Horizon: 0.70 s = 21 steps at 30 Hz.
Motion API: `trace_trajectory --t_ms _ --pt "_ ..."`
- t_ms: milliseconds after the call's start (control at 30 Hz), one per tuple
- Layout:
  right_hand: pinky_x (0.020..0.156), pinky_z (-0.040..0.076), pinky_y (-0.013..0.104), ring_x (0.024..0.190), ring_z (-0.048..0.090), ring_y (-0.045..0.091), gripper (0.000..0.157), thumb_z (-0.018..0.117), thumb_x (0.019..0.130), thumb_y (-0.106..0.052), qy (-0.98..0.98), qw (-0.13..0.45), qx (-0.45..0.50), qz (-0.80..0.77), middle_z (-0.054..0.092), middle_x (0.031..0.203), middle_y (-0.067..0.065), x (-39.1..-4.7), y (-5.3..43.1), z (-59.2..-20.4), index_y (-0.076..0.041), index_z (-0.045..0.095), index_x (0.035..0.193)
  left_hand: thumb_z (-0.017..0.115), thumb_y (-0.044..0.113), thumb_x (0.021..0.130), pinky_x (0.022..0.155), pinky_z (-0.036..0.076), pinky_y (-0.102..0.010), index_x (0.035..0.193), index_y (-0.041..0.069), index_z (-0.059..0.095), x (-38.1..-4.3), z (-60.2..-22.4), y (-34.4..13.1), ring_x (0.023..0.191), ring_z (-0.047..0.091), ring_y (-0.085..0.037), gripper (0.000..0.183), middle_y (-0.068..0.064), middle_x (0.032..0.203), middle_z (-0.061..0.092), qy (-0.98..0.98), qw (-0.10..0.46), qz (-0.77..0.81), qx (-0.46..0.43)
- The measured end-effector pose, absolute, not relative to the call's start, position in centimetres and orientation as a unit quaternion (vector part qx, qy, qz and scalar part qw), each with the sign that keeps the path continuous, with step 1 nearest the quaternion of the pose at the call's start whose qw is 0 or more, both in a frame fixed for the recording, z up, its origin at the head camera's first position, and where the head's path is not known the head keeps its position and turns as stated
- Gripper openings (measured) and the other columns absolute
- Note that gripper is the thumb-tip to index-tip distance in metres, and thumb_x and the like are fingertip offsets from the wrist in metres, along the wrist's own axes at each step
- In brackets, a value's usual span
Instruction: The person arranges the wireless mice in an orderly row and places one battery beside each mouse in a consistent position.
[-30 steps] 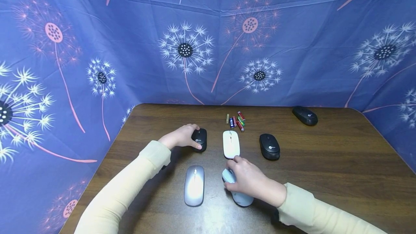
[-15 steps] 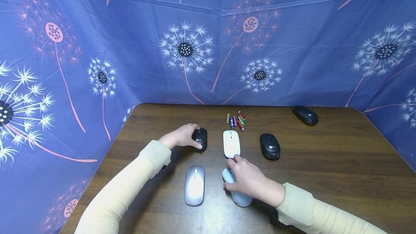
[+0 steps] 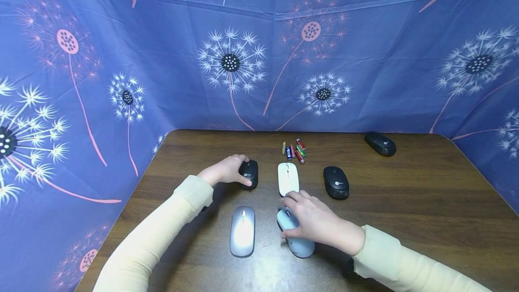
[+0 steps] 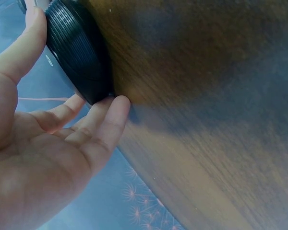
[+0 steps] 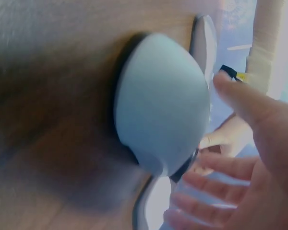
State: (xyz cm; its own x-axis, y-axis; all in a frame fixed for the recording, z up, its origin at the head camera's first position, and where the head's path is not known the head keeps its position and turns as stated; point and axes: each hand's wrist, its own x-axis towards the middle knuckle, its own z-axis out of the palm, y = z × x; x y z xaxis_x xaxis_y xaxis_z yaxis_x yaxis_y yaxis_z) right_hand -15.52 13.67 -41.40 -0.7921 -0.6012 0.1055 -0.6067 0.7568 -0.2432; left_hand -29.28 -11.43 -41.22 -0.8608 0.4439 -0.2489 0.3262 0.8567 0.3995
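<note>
My left hand (image 3: 228, 170) holds a black computer mouse (image 3: 251, 171) on the table, left of centre. Thumb and fingers grip its two ends; the left wrist view shows the ribbed side of the black mouse (image 4: 81, 52). Over a pale blue mouse (image 3: 302, 248) at the front hovers my right hand (image 3: 318, 222). In the right wrist view the thumb and fingers of the right hand (image 5: 264, 153) are spread, apart from the blue mouse (image 5: 161, 100), with nothing between them. A white mouse (image 3: 288, 177) lies just beyond, partly covered by the right fingertips in the head view.
A silver-grey mouse (image 3: 242, 233) lies left of the blue one. Two more black mice stand to the right, a nearer black mouse (image 3: 336, 183) and a black mouse by the back edge (image 3: 380, 144). Several small batteries (image 3: 293, 151) lie behind the white mouse. A patterned blue cloth (image 3: 259, 57) hangs behind the wooden table (image 3: 425, 202).
My right hand has let go of the blue mouse and shifted slightly to the right, uncovering more of it. The left hand and its black mouse have stayed put.
</note>
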Motion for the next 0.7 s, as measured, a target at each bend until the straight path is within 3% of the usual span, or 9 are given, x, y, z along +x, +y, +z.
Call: trace_trajectory --t_ms 267,700 --pt "0.094 0.045 0.046 0.12 0.047 0.024 0.082 0.081 0.062 -0.056 -0.901 0.003 0.408 0.149 0.053 0.13 0.005 -15.9 15.2 -41.3 -0.015 0.056 0.129 0.079 0.038 0.075 0.099 0.04 -0.04 0.137 0.002 0.043 -29.4 -41.3 -11.4 0.119 0.049 -0.025 0.081 -0.016 0.136 0.049 0.949 0.168 0.172 0.206" --pt "0.095 0.044 0.048 0.131 0.038 0.026 0.087 0.079 0.064 -0.056 -0.858 -0.068 0.485 0.154 0.038 0.146 0.006 -15.8 17.1 -42.5 -0.025 0.046 0.138 0.079 0.036 0.075 0.1 0.04 -0.04 0.138 0.002 0.042 -29.3 -41.3 -11.5 0.12 0.048 -0.026 0.08 -0.016 0.137 0.048 0.947 0.171 0.18 0.202"
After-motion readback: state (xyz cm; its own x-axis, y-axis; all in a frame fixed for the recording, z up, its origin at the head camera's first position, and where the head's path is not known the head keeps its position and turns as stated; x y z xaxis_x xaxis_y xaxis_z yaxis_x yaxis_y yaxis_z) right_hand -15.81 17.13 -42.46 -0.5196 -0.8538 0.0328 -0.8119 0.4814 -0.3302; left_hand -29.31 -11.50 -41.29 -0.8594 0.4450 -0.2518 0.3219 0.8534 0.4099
